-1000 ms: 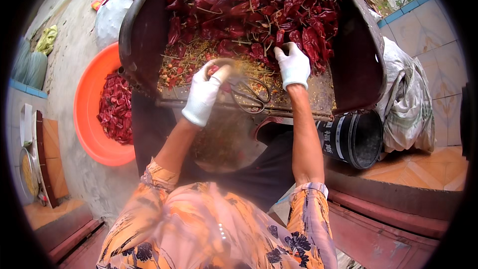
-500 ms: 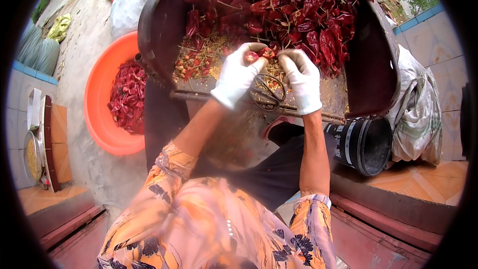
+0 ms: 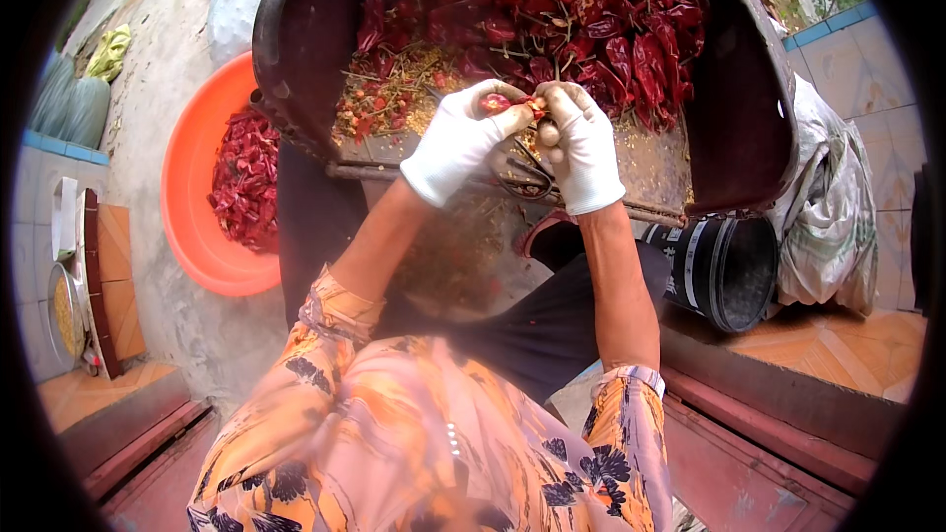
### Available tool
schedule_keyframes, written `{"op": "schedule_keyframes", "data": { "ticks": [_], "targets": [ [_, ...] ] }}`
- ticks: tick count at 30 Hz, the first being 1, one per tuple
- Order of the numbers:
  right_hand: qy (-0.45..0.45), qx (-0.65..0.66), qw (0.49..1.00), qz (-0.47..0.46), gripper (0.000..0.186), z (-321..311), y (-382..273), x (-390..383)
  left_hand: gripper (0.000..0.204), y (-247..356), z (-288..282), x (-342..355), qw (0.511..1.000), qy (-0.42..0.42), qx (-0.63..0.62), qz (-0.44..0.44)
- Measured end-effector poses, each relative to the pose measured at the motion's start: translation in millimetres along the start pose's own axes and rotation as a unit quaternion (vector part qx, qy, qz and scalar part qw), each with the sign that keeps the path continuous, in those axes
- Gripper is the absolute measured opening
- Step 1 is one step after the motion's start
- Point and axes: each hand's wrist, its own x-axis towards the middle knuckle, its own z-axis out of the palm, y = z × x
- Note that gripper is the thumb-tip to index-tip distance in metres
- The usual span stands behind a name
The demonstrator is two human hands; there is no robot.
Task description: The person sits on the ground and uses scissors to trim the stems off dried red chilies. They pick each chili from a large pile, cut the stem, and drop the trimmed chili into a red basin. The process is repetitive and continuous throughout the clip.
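Observation:
Both my hands wear white gloves and meet over the near edge of a dark metal bin (image 3: 739,128). My left hand (image 3: 455,143) is closed round a dried red chili (image 3: 496,102), its broken end showing. Against it, my right hand (image 3: 585,153) pinches the chili's stem end between thumb and fingers; the fingertips partly hide it. Under my hands lie dark looped handles (image 3: 524,175), perhaps of scissors. Beyond them is a heap of whole dried chilies (image 3: 591,25). Loose seeds and stems (image 3: 394,99) are spread at the bin's near left.
An orange basin (image 3: 187,212) holding red chili pieces (image 3: 244,182) stands on the floor to the left. At the right, a black bucket (image 3: 741,276) lies tilted beside a white woven sack (image 3: 833,207). A pale plastic bag (image 3: 246,5) is at the far left.
My right hand has come in toward the left, and its fingertips now meet the chili. The whole view has shifted slightly.

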Motion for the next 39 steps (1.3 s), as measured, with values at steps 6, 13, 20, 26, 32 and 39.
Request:
{"op": "schedule_keyframes", "data": {
  "ticks": [6,13,20,26,32,39],
  "targets": [
    [-0.051,0.139,0.987,0.057,0.015,-8,9,5,0.021,-6,-3,-5,0.989,0.050,-0.141,-0.007],
    [-0.180,-0.427,0.885,-0.033,0.028,-3,5,-14,0.019,-7,-64,-7,0.970,0.065,-0.229,0.053],
    [0.198,-0.753,0.619,-0.106,0.042,-50,-8,31,0.026,-17,-33,-10,0.978,0.126,-0.163,0.004],
    [0.141,-0.638,0.740,-0.159,0.035,-63,0,26,0.030,-5,-6,-19,0.995,0.089,-0.029,0.018],
    [-0.026,-0.224,0.973,0.045,0.027,-28,-19,1,0.040,-17,8,9,0.936,-0.009,0.264,0.233],
    [-0.008,-0.207,0.978,-0.040,0.022,-9,-19,-10,0.023,-10,1,3,0.990,0.082,0.072,0.088]
  ]
}}
